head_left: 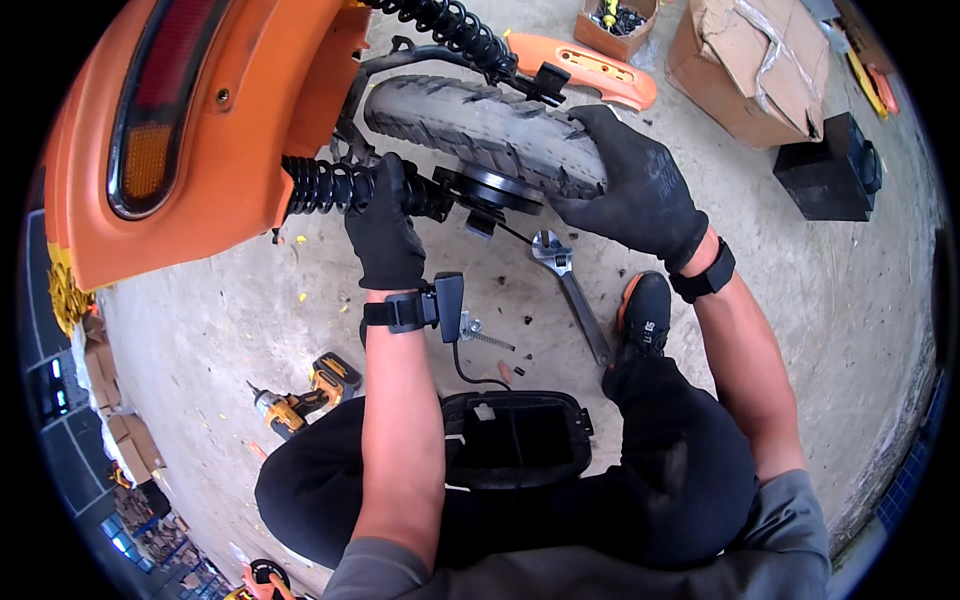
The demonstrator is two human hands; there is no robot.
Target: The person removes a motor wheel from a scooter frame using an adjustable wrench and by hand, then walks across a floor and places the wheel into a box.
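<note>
In a black glove, my left hand (385, 235) is closed round the lower end of a black coil-spring shock absorber (318, 186). My right hand (640, 190), gloved too, grips the rear end of a worn grey tyre (490, 125), thumb on the near side and fingers over the far side. A round black hub (498, 188) shows on the wheel's near side, between both hands. Beyond the tyre, a second shock absorber (455, 35) ends at a black bracket. Above my left hand hangs the orange rear body panel (250, 110) with its red and amber tail light (160, 110).
On the concrete floor lie an adjustable wrench (575, 295), a yellow cordless drill (305, 395), a loose spring (490, 341) and small screws. A black tray (517, 440) sits between my legs. Farther off are an orange panel (585, 70), cardboard boxes (740, 75) and a black box (825, 175).
</note>
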